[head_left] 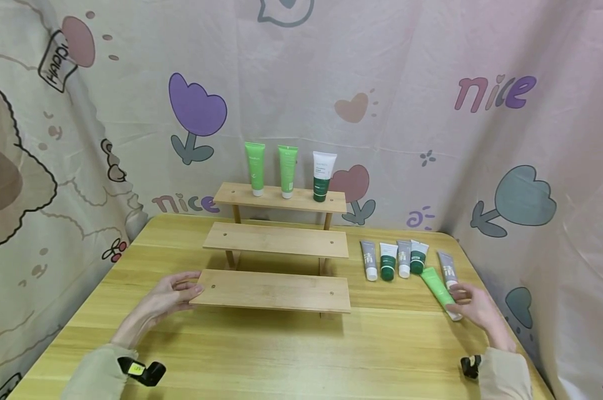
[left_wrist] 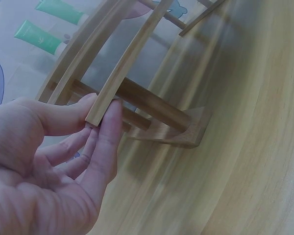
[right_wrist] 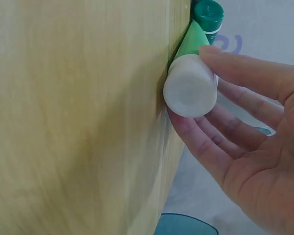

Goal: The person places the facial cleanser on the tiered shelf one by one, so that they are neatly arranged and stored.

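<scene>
A three-tier wooden display stand [head_left: 276, 290] stands on the table. My left hand [head_left: 173, 294] pinches the left end of its lowest board between thumb and fingers, as the left wrist view also shows. On the right, my right hand [head_left: 473, 305] grips a light green squeeze tube [head_left: 437, 288] near its white cap [right_wrist: 190, 87], thumb on one side and fingers on the other. That tube lies slanted on the table. Along the top tier stand two green tubes [head_left: 256, 169] and a white tube with a dark green lower part [head_left: 323, 175], all cap down.
Left of the held tube lie several tubes, among them a grey one [head_left: 368, 260] and a white-and-green one [head_left: 388, 261]. Another grey tube [head_left: 447, 268] lies just beyond my right hand. A printed curtain [head_left: 401, 72] hangs behind the wooden table [head_left: 261, 355] and at its sides.
</scene>
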Demonstrator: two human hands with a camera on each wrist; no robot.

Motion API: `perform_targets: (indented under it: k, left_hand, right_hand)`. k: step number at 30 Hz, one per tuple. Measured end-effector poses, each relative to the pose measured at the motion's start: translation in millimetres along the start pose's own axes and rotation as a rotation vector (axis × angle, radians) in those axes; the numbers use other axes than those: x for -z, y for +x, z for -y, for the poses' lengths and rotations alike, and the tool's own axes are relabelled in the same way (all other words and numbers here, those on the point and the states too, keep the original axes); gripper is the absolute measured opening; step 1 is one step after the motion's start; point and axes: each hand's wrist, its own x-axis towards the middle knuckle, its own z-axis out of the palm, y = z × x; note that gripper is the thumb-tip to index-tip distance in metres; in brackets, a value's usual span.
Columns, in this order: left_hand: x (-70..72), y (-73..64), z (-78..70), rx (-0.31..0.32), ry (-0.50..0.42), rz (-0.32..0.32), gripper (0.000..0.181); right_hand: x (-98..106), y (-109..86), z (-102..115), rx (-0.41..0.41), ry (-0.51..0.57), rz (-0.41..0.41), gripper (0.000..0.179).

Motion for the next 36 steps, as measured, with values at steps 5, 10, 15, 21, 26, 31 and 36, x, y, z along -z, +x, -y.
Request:
perform_targets:
  k: [5, 10, 15, 21, 26, 31, 36]
  left_hand:
    - [0.1, 0.6, 0.0, 0.003, -0.007, -0.003, 0.071]
    - [-0.1, 1.1, -0.1, 0.003, -0.011, -0.006, 0.071]
    - [0.0, 0.9, -0.9, 0.001, -0.001, -0.001, 0.071]
    - [0.1, 0.6, -1.2, -0.002, 0.005, 0.007, 0.071]
    - [0.1, 0.2, -1.5, 0.004, 0.006, 0.002, 0.071]
    - [-0.1, 0.1, -1.7, 0.002, 0.007, 0.001, 0.071]
    - [-0.6, -0.7, -1.9, 0.002, 0.003, 0.002, 0.072]
  right_hand:
    - [2, 1.9, -1, -0.034, -0.038, 0.009, 0.061]
    - [3, 3.5, -1, -0.081, -0.053, 0.039, 0.067]
    - [3, 3.6, -1, -0.095, -0.037, 0.049, 0.066]
    - [6, 1.2, -2, -0.083, 0.002, 0.041, 0.059]
    - [9, -1.9, -3, -0.079, 0.011, 0.034, 0.056]
    - [10, -3.6, -6, -0.041, -0.016, 0.018, 0.053]
    - [11, -3.6, -4, -0.036, -0.033, 0.007, 0.056]
